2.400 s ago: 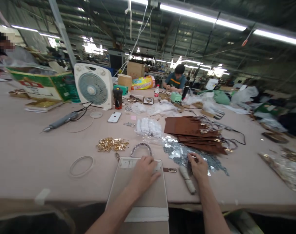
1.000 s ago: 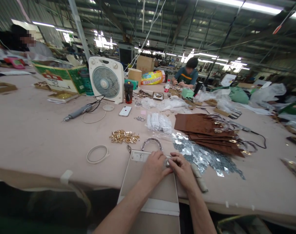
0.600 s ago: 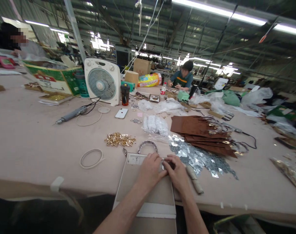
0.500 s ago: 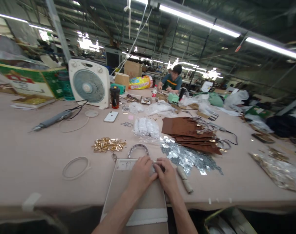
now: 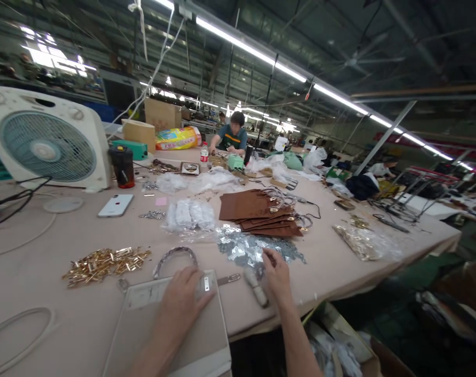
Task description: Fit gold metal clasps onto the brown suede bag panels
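My left hand (image 5: 183, 303) lies flat with fingers spread on the top edge of a beige bag panel (image 5: 171, 335) that overhangs the table's front edge. A small silver metal plate (image 5: 206, 283) sits on the panel by my fingertips. My right hand (image 5: 276, 272) reaches into the heap of silver metal plates (image 5: 249, 248); its fingers are curled at the heap, and what they hold is hidden. A cloth-wrapped tool handle (image 5: 257, 287) lies between my hands. A curved silver handle (image 5: 174, 257) rests above the panel, and a strap tab (image 5: 228, 279) sticks out to its right.
Gold fittings (image 5: 104, 262) lie left of the panel. Brown leather pieces (image 5: 257, 212), bagged white parts (image 5: 189, 214), a phone (image 5: 115, 205), a dark cup (image 5: 122, 166) and a fan (image 5: 45, 141) stand farther back. A person (image 5: 232, 137) works at the far end. A white ring (image 5: 18, 335) lies left.
My right hand left the panel's top edge and moved right to the silver plates. A silver plate now lies on the panel. My view swung to the right.
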A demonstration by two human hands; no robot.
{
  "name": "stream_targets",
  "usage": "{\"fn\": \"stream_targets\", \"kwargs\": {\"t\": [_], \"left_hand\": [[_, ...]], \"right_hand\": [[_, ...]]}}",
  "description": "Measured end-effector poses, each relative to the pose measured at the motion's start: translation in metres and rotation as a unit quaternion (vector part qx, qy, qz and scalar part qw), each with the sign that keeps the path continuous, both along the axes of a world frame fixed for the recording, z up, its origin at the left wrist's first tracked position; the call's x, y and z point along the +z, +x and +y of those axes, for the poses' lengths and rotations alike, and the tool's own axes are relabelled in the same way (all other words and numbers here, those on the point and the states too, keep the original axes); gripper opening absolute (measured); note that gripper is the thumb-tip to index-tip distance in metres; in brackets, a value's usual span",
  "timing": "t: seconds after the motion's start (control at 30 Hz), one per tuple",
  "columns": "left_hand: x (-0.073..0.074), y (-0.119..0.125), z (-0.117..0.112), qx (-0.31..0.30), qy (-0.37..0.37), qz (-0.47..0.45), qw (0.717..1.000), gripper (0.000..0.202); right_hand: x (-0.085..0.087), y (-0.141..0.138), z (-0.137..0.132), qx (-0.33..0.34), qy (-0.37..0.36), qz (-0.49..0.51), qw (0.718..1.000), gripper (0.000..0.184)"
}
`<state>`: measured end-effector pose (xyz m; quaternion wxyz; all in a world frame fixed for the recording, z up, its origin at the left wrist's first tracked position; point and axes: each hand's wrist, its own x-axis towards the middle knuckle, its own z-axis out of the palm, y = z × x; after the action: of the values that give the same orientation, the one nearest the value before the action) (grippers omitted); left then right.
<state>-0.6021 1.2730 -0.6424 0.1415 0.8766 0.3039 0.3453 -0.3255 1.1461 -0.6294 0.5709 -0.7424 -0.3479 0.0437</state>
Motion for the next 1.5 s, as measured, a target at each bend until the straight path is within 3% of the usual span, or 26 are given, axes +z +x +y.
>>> {"fn": "stream_targets", "kwargs": {"t": [0.1, 0.2, 0.4, 0.8, 1.27, 1.4, 1.5], "left_hand": [[0.002, 0.000, -0.001, -0.001, -0.011, 0.000, 1.000, 0.030], [0.004, -0.001, -0.003, 0.002, -0.022, 0.003, 1.000, 0.032], [0.004, -0.002, -0.005, 0.006, -0.028, 0.008, 1.000, 0.034], [0.010, -0.003, -0.007, 0.000, -0.027, 0.001, 1.000, 0.032], [0.011, -0.002, -0.007, -0.005, -0.030, 0.016, 0.999, 0.031], [0.014, -0.003, -0.007, 0.001, -0.043, 0.021, 0.999, 0.032], [0.015, -0.003, -0.007, 0.001, -0.049, 0.017, 0.999, 0.033]], "right_hand": [[-0.013, 0.019, -0.002, 0.043, -0.062, -0.067, 0.995, 0.042], [-0.020, 0.022, 0.001, 0.043, -0.101, -0.115, 0.987, 0.043], [-0.019, 0.023, 0.007, 0.059, -0.149, -0.139, 0.977, 0.040], [-0.017, 0.020, 0.006, 0.043, -0.104, -0.103, 0.988, 0.032], [-0.021, 0.028, 0.004, 0.013, -0.032, 0.004, 0.999, 0.049], [-0.021, 0.026, -0.009, -0.020, -0.033, -0.021, 0.999, 0.050], [-0.022, 0.025, -0.024, 0.008, -0.069, -0.088, 0.994, 0.040]]}}
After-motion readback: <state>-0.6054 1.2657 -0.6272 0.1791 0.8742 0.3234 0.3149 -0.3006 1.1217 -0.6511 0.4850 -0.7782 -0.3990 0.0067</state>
